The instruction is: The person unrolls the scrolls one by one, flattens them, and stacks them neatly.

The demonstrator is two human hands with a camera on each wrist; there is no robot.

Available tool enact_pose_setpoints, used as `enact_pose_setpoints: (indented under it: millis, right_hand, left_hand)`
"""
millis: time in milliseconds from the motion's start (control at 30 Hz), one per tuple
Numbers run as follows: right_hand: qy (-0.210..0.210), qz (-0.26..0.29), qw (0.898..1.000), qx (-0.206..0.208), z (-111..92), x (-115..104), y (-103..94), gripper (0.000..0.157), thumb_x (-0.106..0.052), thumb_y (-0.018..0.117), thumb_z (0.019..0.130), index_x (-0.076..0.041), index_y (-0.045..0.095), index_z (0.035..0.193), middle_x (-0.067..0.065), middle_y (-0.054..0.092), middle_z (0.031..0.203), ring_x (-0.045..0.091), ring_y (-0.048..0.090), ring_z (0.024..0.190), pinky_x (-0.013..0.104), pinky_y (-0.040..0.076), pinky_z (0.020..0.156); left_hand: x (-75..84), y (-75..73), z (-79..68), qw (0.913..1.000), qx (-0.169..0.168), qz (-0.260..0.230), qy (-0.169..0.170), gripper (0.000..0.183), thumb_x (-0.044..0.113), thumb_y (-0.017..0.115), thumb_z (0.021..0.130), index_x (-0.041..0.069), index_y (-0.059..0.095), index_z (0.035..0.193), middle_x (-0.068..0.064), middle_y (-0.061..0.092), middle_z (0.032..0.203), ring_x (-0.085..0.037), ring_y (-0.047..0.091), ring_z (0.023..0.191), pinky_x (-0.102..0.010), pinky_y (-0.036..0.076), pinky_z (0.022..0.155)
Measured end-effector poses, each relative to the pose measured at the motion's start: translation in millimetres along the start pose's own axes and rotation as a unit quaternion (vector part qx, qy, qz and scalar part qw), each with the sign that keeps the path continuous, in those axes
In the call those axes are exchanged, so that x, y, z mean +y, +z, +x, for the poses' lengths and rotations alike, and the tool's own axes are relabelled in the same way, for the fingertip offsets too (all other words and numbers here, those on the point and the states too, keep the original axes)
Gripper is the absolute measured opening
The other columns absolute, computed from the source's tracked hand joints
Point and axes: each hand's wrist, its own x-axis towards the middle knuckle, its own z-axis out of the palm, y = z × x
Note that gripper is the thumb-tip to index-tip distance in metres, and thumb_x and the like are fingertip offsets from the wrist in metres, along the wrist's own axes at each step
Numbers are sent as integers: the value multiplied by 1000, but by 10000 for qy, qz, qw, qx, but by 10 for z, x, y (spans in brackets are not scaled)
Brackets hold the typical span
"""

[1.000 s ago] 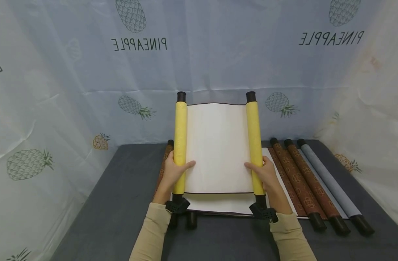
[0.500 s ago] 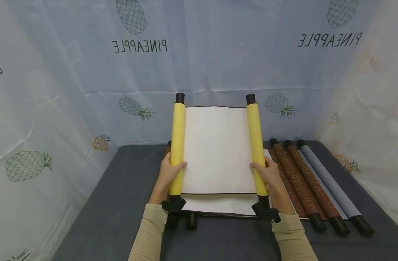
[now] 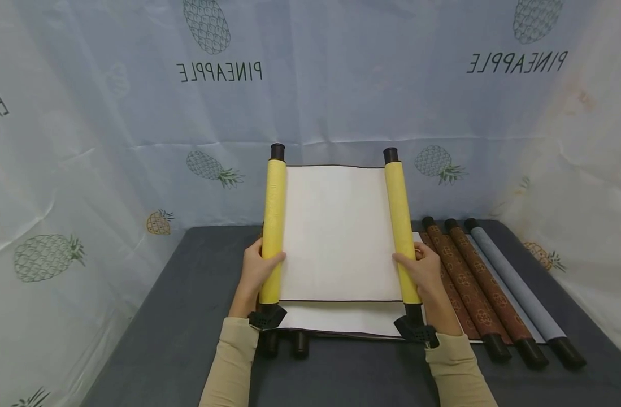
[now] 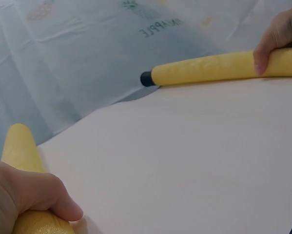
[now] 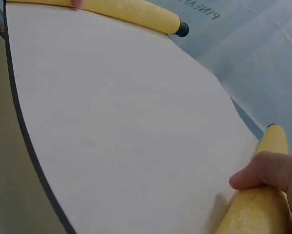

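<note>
A yellow scroll with black end knobs is held up above the table, partly unrolled, its blank white sheet (image 3: pixel 341 234) stretched between two rolls. Around the left roll (image 3: pixel 273 215) my left hand (image 3: pixel 254 274) is wrapped, thumb over the front. My right hand (image 3: pixel 426 274) grips the right roll (image 3: pixel 400 215) the same way. Both wrist views show a thumb pressing the yellow roll near the white sheet (image 4: pixel 175 156). Behind and below the raised scroll, another white sheet (image 3: pixel 341 317) lies on the table, largely covered by it.
To the right lie two brown patterned scrolls (image 3: pixel 460 271) and a grey-blue scroll (image 3: pixel 524 288) with black knobs. Two black knobs (image 3: pixel 300 345) poke out below the raised scroll. The dark table (image 3: pixel 188 316) backs onto a pineapple-print curtain (image 3: pixel 335 68).
My left hand has shifted left with its roll, and my right hand slightly right. The rolls stand farther apart, showing more white sheet.
</note>
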Motion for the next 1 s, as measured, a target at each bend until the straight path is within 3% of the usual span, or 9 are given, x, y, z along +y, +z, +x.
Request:
enact_pose_setpoints:
  millis: [167, 300, 467, 600, 833, 1000]
  right_hand:
    - [377, -254, 9977, -502, -13, -12, -15, 64, -22, 60, 92, 4, 35, 145, 29, 50, 133, 22, 57, 93, 29, 48, 73]
    - [594, -284, 9955, -676, -17, -17, -13, 66, -21, 55, 94, 7, 27, 147, 29, 44, 133, 30, 51, 103, 37, 45, 81]
    - [637, -259, 9958, -610, -5, -9, 12, 61, -19, 53, 94, 10, 31, 143, 25, 46, 124, 27, 49, 97, 35, 43, 80]
    - [642, -267, 9959, -584, -1, -1, 28, 59, -19, 53, 93, 11, 34, 140, 22, 48, 118, 23, 50, 92, 30, 42, 75]
    - [615, -342, 9954, -656, -12, -4, 3, 56, -18, 51, 93, 10, 36, 139, 20, 49, 114, 22, 50, 90, 28, 42, 71]
    - [620, -333, 9956, -617, -10, -26, -23, 55, -18, 51, 92, 10, 39, 137, 16, 50, 105, 19, 51, 83, 26, 42, 66]
  left_hand:
    - [-8, -35, 3, 9999, -21, 64, 112, 49, 7, 69, 80, -2, 56, 127, -24, 63, 108, -27, 59, 85, -28, 47, 70]
    - [-2, -43, -1, 9998, -169, 139, 20, 56, 8, 67, 82, 0, 50, 135, -23, 62, 114, -30, 59, 91, -33, 49, 74]
    - [5, -14, 9, 9988, -450, 114, -170, 62, 9, 60, 88, 1, 36, 144, -23, 55, 120, -30, 55, 96, -33, 45, 77]
    - [16, 22, 16, 9985, -430, 31, -341, 64, 8, 56, 88, 1, 31, 147, -22, 52, 121, -28, 52, 96, -31, 42, 76]
    - [19, 36, 14, 9996, -49, 206, -200, 51, 10, 59, 84, -3, 46, 132, -20, 56, 101, -23, 53, 77, -27, 42, 63]
    - [1, -1, 7, 9997, 96, 189, -114, 49, 11, 65, 82, -3, 50, 126, -19, 57, 100, -23, 53, 77, -26, 43, 63]
